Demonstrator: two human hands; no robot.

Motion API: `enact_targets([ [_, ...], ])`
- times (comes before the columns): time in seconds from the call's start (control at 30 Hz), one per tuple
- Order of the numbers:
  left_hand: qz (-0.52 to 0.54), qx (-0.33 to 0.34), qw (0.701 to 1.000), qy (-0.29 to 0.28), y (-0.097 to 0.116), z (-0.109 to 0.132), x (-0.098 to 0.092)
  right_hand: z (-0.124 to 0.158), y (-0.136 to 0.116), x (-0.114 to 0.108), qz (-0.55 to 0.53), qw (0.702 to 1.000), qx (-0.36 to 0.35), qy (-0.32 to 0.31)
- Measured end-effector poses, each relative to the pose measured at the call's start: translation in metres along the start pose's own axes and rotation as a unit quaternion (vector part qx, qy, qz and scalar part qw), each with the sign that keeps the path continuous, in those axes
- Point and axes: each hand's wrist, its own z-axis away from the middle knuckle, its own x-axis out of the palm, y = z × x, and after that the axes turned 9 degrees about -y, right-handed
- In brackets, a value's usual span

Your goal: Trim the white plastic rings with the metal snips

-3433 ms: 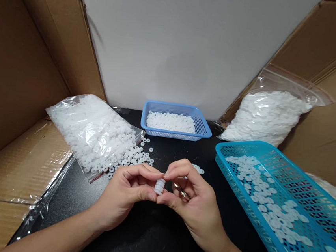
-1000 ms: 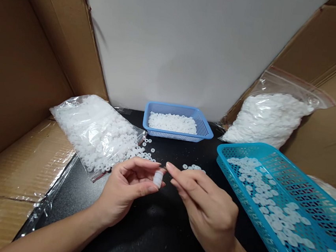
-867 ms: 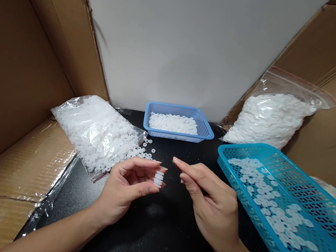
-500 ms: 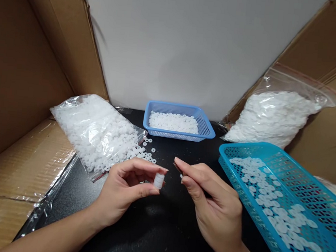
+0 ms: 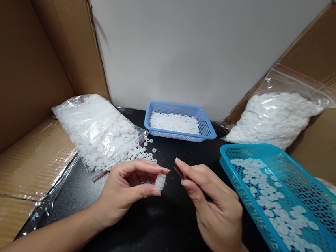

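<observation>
The left hand [image 5: 118, 192] clamps a stack of white plastic discs [image 5: 160, 182] between thumb and fingertips, probably pressing its ends so it cannot separate; just beside those tips, the right hand [image 5: 218, 200] pinches a tweezer-like metal tool [image 5: 179, 172].

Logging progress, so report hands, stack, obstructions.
Left hand pinching white stack. Right hand gripping thin dark tool, apart from stack. Loose rings beyond left hand, not between hands.

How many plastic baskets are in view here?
2: a small blue basket at the back centre, and a larger teal basket to the right of the right hand, partly out of frame.
</observation>
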Motion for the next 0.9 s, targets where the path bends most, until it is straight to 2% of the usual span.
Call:
enact_targets([
  [0.7, -0.11, 0.06, 0.992, -0.006, 0.002, -0.003, -0.0018, 0.0017, -0.0003, -0.0014, 0.014, 1.0, -0.001, -0.006],
  [0.77, -0.119, 0.062, 0.991, -0.002, 0.0029, -0.0038, -0.0009, 0.0018, -0.0018, -0.0004, -0.005, 1.0, 0.028, -0.001],
  [0.9, -0.151, 0.067, 0.986, 0.008, 0.0041, -0.0026, 0.0026, 0.0027, -0.006, 0.0085, -0.133, 0.98, 0.149, 0.013],
])
